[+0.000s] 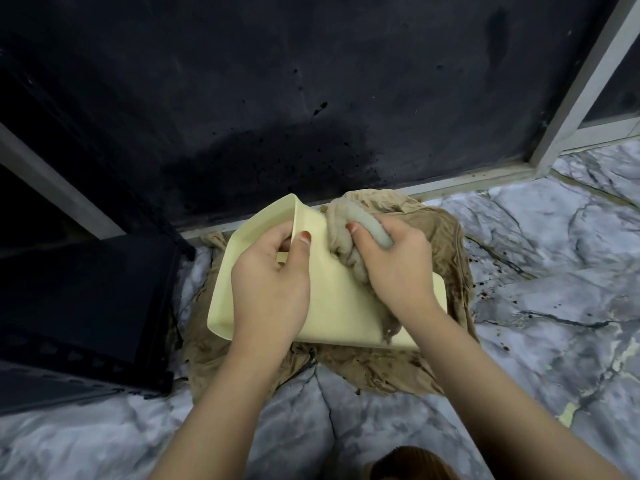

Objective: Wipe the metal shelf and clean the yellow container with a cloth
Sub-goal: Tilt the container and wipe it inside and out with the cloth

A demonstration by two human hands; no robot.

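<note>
The pale yellow container lies tipped on its side in the middle of the view, its opening turned to the left. My left hand grips its upper rim, thumb on the outer wall and fingers inside. My right hand is closed on a bunched grey-beige cloth, pressed against the container's outer wall. The dark metal shelf stands at the left, apart from both hands.
A stained brown rag is spread on the marble-patterned floor under the container. A dark, spattered wall panel with a grey metal frame rises right behind. Brown specks dot the floor at the right.
</note>
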